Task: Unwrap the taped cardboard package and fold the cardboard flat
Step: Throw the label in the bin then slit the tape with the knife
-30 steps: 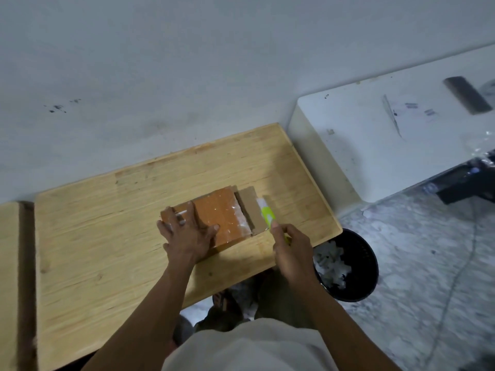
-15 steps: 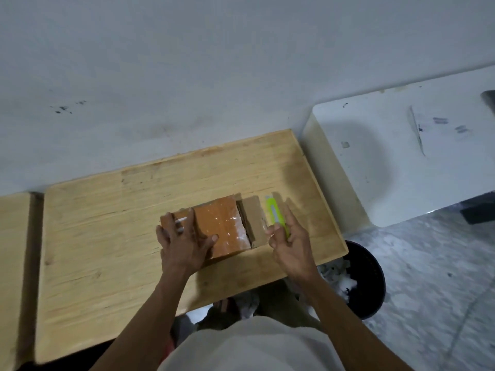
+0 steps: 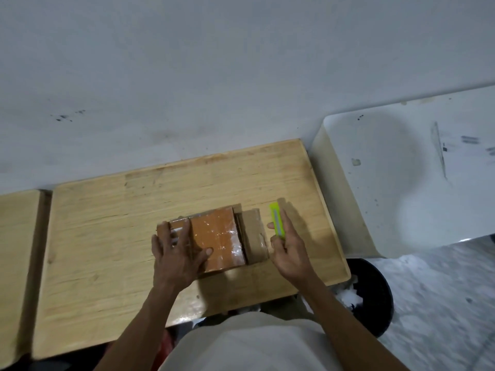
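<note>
A small brown cardboard package [image 3: 218,234], shiny with clear tape, lies on the wooden table [image 3: 107,236]. Its right-hand flap [image 3: 254,234] hangs open and lies flat beside it. My left hand [image 3: 178,250] rests flat on the package's left part, fingers spread, pressing it down. My right hand [image 3: 288,247] is just right of the open flap and holds a neon yellow-green utility knife [image 3: 277,219], its tip pointing away from me over the table.
A white wall rises right behind the table. A white table [image 3: 401,183] stands to the right. A black bin [image 3: 372,293] with white scraps sits on the floor under the table's right front corner. Another wooden top [image 3: 16,250] adjoins on the left.
My right hand with the knife has moved away from the flap, a little right and farther from me. The left hand stays on the package. The camera view shifted slightly.
</note>
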Tool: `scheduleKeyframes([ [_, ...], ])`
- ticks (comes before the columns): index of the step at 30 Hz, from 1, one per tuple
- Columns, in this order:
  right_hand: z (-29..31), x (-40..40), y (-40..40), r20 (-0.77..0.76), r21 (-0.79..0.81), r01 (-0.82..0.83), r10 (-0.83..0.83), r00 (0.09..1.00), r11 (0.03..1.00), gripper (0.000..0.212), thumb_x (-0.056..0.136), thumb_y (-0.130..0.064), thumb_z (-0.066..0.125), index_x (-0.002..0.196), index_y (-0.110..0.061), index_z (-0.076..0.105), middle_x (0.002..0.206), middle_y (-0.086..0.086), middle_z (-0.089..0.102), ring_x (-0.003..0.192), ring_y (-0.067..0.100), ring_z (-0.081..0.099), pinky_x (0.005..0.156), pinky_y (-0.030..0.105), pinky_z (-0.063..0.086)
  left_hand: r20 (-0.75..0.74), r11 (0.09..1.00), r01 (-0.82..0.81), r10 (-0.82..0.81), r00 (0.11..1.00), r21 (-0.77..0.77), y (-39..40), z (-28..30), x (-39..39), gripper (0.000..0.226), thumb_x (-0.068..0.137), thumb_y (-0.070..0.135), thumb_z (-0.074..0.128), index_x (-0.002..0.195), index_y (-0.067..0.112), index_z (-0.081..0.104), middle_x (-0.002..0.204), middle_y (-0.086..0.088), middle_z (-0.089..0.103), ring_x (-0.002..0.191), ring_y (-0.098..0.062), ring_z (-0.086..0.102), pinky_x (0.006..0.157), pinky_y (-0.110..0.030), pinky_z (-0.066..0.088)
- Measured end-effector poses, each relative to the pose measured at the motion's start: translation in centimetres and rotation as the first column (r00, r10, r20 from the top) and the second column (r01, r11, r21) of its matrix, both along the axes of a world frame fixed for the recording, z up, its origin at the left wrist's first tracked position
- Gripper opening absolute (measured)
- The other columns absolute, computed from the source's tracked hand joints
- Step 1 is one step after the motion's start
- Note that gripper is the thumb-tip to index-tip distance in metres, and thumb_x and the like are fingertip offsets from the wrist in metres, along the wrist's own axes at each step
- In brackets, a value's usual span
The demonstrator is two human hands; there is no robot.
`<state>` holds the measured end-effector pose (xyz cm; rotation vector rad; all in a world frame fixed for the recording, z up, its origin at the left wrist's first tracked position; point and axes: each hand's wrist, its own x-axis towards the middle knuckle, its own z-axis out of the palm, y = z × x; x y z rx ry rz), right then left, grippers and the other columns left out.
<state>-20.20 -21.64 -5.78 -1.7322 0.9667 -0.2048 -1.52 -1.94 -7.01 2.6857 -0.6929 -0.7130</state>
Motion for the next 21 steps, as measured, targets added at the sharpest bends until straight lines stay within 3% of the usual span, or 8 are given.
scheduleKeyframes([
  [3, -2.0, 0.9, -1.0, -0.080, -0.162, 0.130, -0.144, 0.986, 0.978, 0.051, 0.099, -0.008, 0.041, 0.149, -0.017, 0.037, 0.130, 0.013, 0.056, 0.107, 0.019, 0.057, 0.091, 0.029, 0.046, 0.011, 1.000, 0.013, -0.014, 1.000, 0.012, 0.2, -0.6, 0.4, 0.102, 0.072, 0.087, 0.047, 0.156, 0.039, 0.013, 0.162, -0.005, -0.016, 0.150, -0.038, -0.013, 0.122, -0.054, 0.005],
  [5, -2.8, 1.7, -1.6, -0.128, -0.201, 0.181, -0.209, 0.970, 0.963, 0.046, 0.097, -0.006, 0.044, 0.142, -0.013, 0.047, 0.116, 0.017, 0.061, 0.102, 0.031, 0.059, 0.088, 0.041, 0.051, 0.027, 1.000, 0.030, -0.030, 0.999, 0.008, 0.3, -0.8, 0.4, 0.105, 0.070, 0.091, 0.043, 0.156, 0.038, 0.014, 0.162, -0.007, -0.015, 0.151, -0.036, -0.014, 0.123, -0.051, 0.000],
  [11, -3.7, 2.9, -3.1, -0.284, -0.350, 0.144, -0.251, 0.925, 0.926, 0.035, 0.092, -0.005, 0.052, 0.124, -0.010, 0.065, 0.102, 0.019, 0.067, 0.100, 0.037, 0.059, 0.076, 0.036, 0.048, 0.047, 0.998, 0.043, -0.040, 0.998, -0.054, 0.0, 0.3, 0.0, 0.121, 0.057, 0.102, 0.015, 0.157, 0.034, 0.013, 0.163, -0.014, -0.013, 0.151, -0.028, -0.016, 0.122, -0.046, -0.008],
  [13, -4.0, 2.9, -3.1, -0.311, -0.354, 0.115, -0.233, 0.921, 0.928, 0.033, 0.093, -0.007, 0.055, 0.123, -0.011, 0.066, 0.101, 0.019, 0.068, 0.099, 0.037, 0.060, 0.075, 0.036, 0.048, 0.048, 0.999, 0.034, -0.032, 0.998, -0.042, -0.1, 0.3, 0.0, 0.116, 0.062, 0.099, 0.027, 0.157, 0.035, 0.013, 0.163, -0.013, -0.013, 0.150, -0.027, -0.016, 0.123, -0.049, -0.004],
  [16, -4.1, 2.7, -3.1, -0.328, -0.359, 0.118, -0.243, 0.913, 0.926, 0.030, 0.093, -0.010, 0.058, 0.121, -0.009, 0.068, 0.102, 0.020, 0.069, 0.098, 0.038, 0.062, 0.075, 0.037, 0.050, -0.004, 1.000, -0.008, 0.008, 1.000, 0.013, 0.0, 0.0, -0.1, 0.101, 0.075, 0.076, 0.058, 0.157, 0.038, 0.011, 0.164, -0.007, -0.018, 0.149, -0.033, -0.019, 0.122, -0.057, 0.006],
  [21, -4.2, 2.0, -2.6, -0.416, -0.514, 0.002, -0.251, 0.874, 0.858, 0.022, 0.091, -0.022, 0.060, 0.109, -0.013, 0.068, 0.102, 0.014, 0.067, 0.101, 0.035, 0.059, 0.085, 0.046, 0.048, -0.002, 1.000, 0.000, 0.000, 1.000, 0.013, 0.3, -0.4, 0.0, 0.101, 0.076, 0.077, 0.058, 0.156, 0.042, 0.009, 0.164, -0.006, -0.020, 0.149, -0.037, -0.020, 0.122, -0.052, 0.004],
])
